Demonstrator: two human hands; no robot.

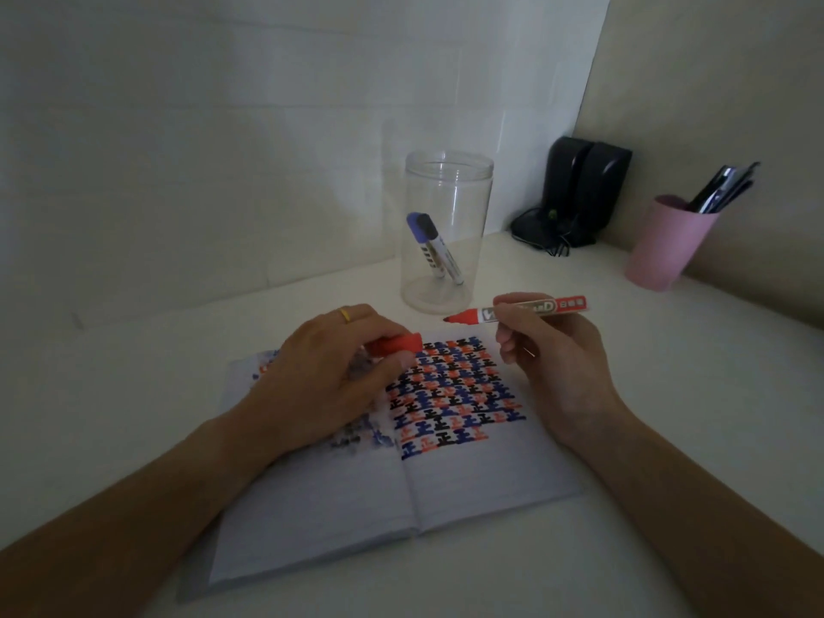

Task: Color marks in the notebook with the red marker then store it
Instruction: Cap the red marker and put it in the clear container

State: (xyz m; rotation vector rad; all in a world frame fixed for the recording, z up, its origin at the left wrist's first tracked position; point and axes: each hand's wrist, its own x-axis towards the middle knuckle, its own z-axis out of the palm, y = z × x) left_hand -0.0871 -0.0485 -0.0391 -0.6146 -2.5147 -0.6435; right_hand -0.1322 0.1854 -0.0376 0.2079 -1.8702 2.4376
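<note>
Head view, nearest first: an open notebook (401,483) lies on the tabletop (669,506), its right page carrying rows of red, blue and black marks (455,394). Over the left page, the left hand (325,385) is closed around a red cap (394,343). The right hand (548,350) pinches the red marker (517,309) by its barrel, lifted above the top edge of the page, bare tip pointing left toward the cap.

Risks, as I judge them: the wet tip could brush the left fingers or smear the page if cap and marker meet off line, and ink has already bled through on the left page. A careless reach could also tip the tall jar.

Just beyond the notebook stands that clear jar (446,234), lid off, with a blue marker (423,243) and a black one (441,252) leaning inside. Farther right, a pink cup (664,247) holds dark pens (722,189). Two black speakers (584,189) sit in the corner.
</note>
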